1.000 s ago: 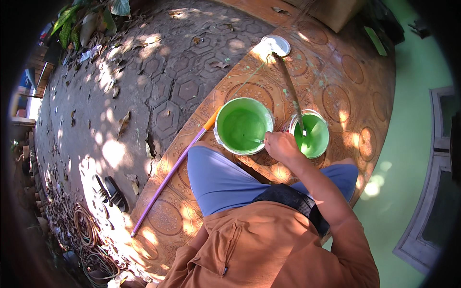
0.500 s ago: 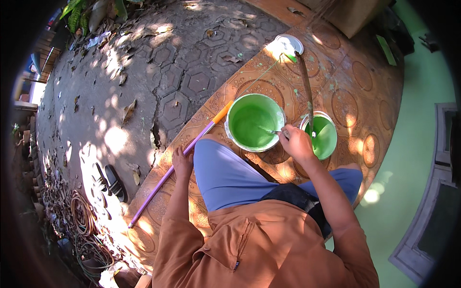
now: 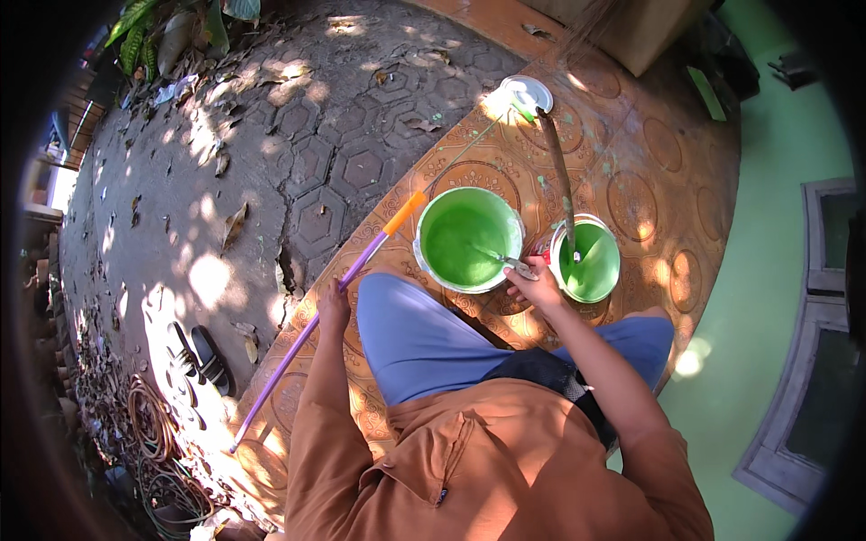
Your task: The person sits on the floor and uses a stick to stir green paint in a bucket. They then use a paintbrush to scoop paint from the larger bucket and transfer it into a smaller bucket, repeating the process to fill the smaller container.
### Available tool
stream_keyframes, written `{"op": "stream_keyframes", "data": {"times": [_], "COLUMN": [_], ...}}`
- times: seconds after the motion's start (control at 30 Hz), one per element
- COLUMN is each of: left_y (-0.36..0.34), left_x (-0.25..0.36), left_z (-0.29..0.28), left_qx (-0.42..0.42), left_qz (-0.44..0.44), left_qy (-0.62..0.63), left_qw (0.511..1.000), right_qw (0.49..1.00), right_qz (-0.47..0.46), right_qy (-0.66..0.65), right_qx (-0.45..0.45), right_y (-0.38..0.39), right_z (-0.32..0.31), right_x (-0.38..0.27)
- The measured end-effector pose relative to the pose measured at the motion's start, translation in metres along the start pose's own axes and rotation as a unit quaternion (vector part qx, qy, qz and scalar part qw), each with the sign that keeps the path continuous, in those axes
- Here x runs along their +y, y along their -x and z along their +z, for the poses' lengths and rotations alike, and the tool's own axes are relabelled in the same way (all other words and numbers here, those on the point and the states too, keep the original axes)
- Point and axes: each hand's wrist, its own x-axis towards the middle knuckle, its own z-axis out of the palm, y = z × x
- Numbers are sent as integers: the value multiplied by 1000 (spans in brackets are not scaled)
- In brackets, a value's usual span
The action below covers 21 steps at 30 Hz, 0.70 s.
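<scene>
My right hand (image 3: 538, 287) grips a short hand tool (image 3: 516, 264) with a greyish, paint-smeared handle and a metal neck. Its far end dips into the green paint in a round white bucket (image 3: 517, 221), so its kind is hidden. Close to that hand, on its right, a smaller white bucket (image 3: 614, 239) also contains green paint. A brown stick (image 3: 557, 167) leans in this smaller bucket. Beside my left knee, my left hand (image 3: 334, 308) is closed around a purple pole (image 3: 280, 374) with an orange end, which lies slanting along the tiled ledge.
A white lid (image 3: 528, 91) with green paint on it lies at the ledge's far edge. Black sandals (image 3: 208, 358) and a coiled hose (image 3: 152, 419) are on the lower paving at left. A green wall with a window frame (image 3: 778, 424) borders the right.
My right hand has turned and shifted on the tool, exposing more of its handle, and the tool has moved slightly in the paint. My left hand stays at the pole. The whole view has shifted slightly.
</scene>
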Motion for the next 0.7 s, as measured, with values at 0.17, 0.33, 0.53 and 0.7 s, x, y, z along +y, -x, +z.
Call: {"op": "stream_keyframes", "data": {"times": [0.17,0.33,0.53,0.7], "left_y": [23,71,139,169], "left_x": [15,27,50,31], "left_z": [-39,-77,-97,-81], "left_qx": [45,117,183,119], "left_qz": [18,-5,-23,-113], "left_qy": [-3,22,84,153], "left_qw": [999,993,979,975], "right_qw": [988,967,941,948], "right_qz": [45,43,49,75], "right_qy": [-111,-164,-221,-214], "right_qx": [-95,-191,-252,-223], "right_y": [-9,-21,-33,-41], "right_z": [1,7,4,15], "right_x": [-2,-10,-9,2]}}
